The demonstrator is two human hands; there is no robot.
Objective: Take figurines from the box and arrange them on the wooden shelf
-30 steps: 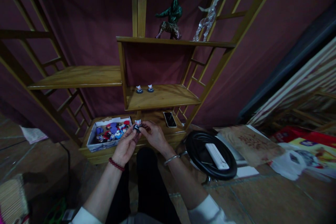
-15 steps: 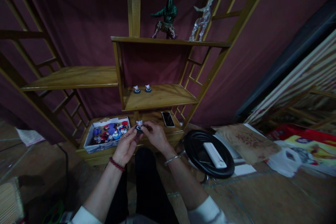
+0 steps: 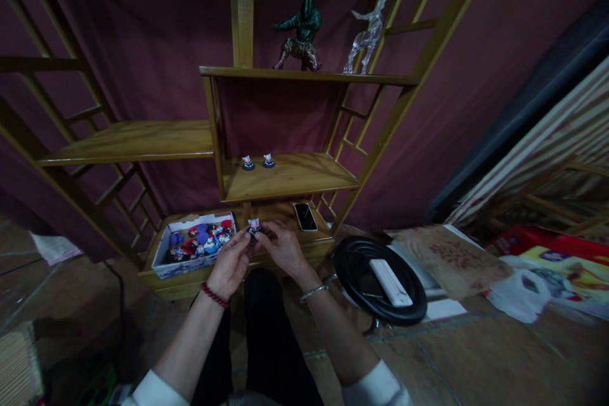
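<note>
Between my two hands is a small figurine (image 3: 254, 224) with a pale head and a dark base, held upright by the fingertips. My left hand (image 3: 231, 260) grips its base from the left, a red bead bracelet on the wrist. From the right, my right hand (image 3: 284, 246) pinches the base too; a silver bangle circles that wrist. Two similar figurines, one on the left (image 3: 248, 163) and one on the right (image 3: 268, 161), stand on the middle shelf (image 3: 290, 179). Beside my left hand, a white box (image 3: 190, 267) holds several colourful figurines.
A phone (image 3: 305, 217) lies on the low shelf. Above, a green-hooded figure (image 3: 304, 32) and a clear deer statue (image 3: 366, 35) stand on the upper shelf (image 3: 323, 76). At right are a black round stool (image 3: 347, 266) bearing a white oblong object (image 3: 390, 282), and a plastic bag (image 3: 521, 298).
My hands and the figurine between them have shifted very slightly. Both hands keep their hold, and the figurines on the shelf stay put.
</note>
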